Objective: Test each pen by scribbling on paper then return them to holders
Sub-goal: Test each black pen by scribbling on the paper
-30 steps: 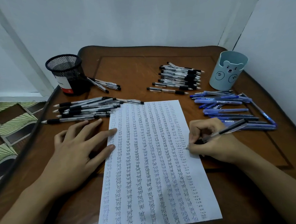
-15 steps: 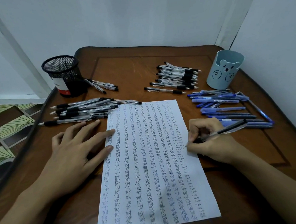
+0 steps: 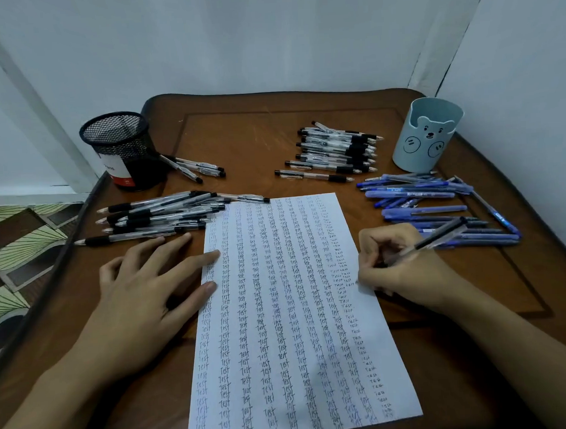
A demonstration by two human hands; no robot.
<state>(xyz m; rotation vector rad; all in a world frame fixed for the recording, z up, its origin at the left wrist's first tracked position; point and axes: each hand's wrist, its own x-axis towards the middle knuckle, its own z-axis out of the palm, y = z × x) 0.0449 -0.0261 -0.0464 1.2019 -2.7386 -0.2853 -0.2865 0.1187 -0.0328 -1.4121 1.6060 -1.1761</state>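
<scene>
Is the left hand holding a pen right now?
No: the left hand lies flat with fingers spread on the left edge of the white paper sheet; only the right hand grips a black-and-clear pen.

One black mesh cup, one blue bear cup, one paper sheet, perhaps twenty-five clear pens, twelve blue pens.

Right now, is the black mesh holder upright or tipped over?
Upright. The black mesh holder stands on its base on the table, round mouth facing up; nothing sticks out above its rim.
</scene>
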